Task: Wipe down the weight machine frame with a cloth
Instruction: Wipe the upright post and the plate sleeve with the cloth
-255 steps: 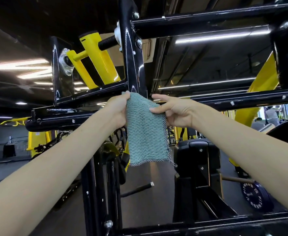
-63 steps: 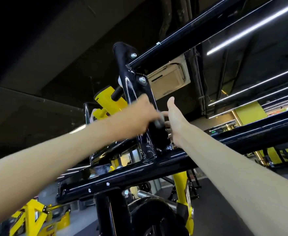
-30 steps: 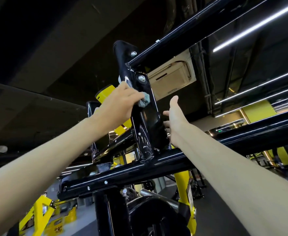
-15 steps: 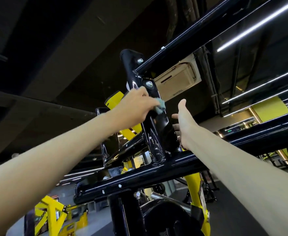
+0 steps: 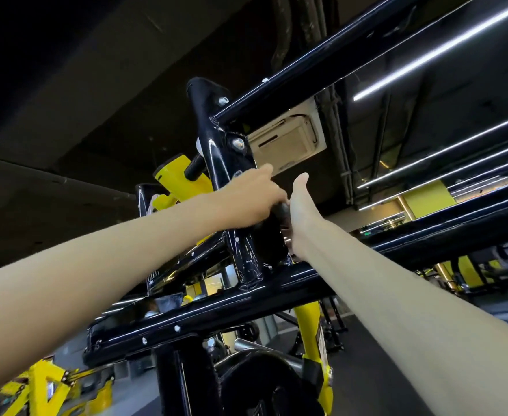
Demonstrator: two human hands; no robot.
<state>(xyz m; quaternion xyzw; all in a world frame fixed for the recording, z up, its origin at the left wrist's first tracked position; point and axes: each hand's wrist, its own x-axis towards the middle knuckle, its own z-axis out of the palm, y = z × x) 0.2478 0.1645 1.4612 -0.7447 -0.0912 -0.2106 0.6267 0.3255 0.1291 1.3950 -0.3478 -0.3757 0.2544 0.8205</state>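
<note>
The weight machine frame is glossy black tubing; its upright post (image 5: 216,139) rises from a horizontal crossbar (image 5: 246,301) in the middle of the head view. My left hand (image 5: 252,199) is pressed around the post below a bolt, closed on the cloth. Only a dark scrap of the cloth (image 5: 282,211) shows past my fingers. My right hand (image 5: 300,211) is held flat, fingers straight up, against the post's right side, touching the left hand's fingertips.
A yellow lever arm (image 5: 171,175) sticks out left of the post. A second black bar (image 5: 336,61) runs diagonally overhead under a ceiling air unit (image 5: 288,139). A black weight plate (image 5: 261,385) sits below, and yellow equipment (image 5: 45,388) stands at the lower left.
My left hand has slid down the post from just under the bolt, and the teal cloth tip that showed at my fingers is now nearly covered. The right hand has stayed beside the post.
</note>
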